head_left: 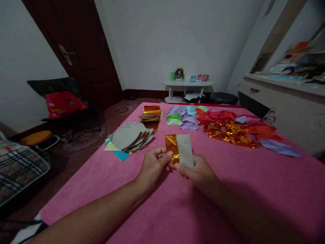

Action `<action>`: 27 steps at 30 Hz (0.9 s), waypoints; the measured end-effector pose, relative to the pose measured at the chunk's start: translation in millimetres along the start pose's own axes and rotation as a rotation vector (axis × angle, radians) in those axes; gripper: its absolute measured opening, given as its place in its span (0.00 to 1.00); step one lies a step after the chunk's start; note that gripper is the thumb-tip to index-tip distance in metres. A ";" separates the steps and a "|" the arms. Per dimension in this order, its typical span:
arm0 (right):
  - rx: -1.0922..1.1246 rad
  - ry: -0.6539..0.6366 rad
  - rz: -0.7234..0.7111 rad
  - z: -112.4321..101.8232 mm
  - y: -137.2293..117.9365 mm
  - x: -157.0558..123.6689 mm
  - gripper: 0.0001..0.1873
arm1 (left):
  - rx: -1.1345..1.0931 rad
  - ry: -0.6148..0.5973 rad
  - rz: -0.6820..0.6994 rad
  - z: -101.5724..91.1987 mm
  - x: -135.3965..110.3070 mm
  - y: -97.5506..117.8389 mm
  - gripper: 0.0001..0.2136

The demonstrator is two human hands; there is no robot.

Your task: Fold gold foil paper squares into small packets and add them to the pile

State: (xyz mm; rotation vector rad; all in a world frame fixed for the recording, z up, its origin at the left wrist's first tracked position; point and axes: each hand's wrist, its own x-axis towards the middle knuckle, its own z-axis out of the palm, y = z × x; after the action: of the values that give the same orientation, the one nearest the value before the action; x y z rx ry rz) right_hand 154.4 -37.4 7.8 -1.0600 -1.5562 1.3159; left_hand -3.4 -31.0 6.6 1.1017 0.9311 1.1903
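Two bare hands meet over a pink-covered table (pixel 243 173), holding one small sheet of paper (pixel 185 150) between them. The sheet lies directly beyond the fingers, right at their tips, with one side folded over so that a shiny gold strip shows on the left and a dull grey face on the right. The strip's long axis, and the edge beside it, run away from the person. Neither hand is farther off: the left hand (pixel 153 164) pinches the near left corner, thumb on the gold, and the right hand (pixel 201 171) grips the near right part, thumb along the lower edge. Both sets of fingers are closed on the paper, the thumbs almost meeting.

Ahead and left of the fingers is a fanned pile of grey-faced sheets (pixel 127 135), with a gold stack (pixel 151 112) farther on. Straight past the sheet sit folded purple papers (pixel 189 122); ahead and right are crumpled-looking gold pieces (pixel 233 132). Well beyond the fingers, a small white stand (pixel 186 83) is near a pale wall (pixel 152 40). Far left are a dark red door (pixel 83 44) and a red bag (pixel 63 104) on a chair (pixel 56 84); far right, a pale cabinet (pixel 286 112).
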 end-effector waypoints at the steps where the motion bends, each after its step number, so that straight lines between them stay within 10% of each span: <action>1: 0.009 -0.004 0.008 -0.4 0.7 -0.2 0.11 | 0.010 -0.002 0.000 -0.8 0.8 -1.0 0.14; 10: 0.113 0.109 0.106 -3.7 10.8 0.7 0.15 | -0.060 -0.237 0.022 6.5 -0.6 -1.5 0.12; 20: 0.202 -0.006 0.055 2.1 10.6 -1.3 0.19 | -0.017 -0.019 -0.018 3.6 -1.4 -1.7 0.14; 27: 0.075 0.092 0.062 -0.9 8.4 0.6 0.25 | -0.035 -0.140 -0.077 1.9 0.1 0.3 0.14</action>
State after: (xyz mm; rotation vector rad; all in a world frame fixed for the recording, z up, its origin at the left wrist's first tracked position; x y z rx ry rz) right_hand 155.8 -35.7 -0.3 -1.1144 -1.4052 1.3378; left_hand -1.6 -31.2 7.4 1.0975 0.8346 1.0490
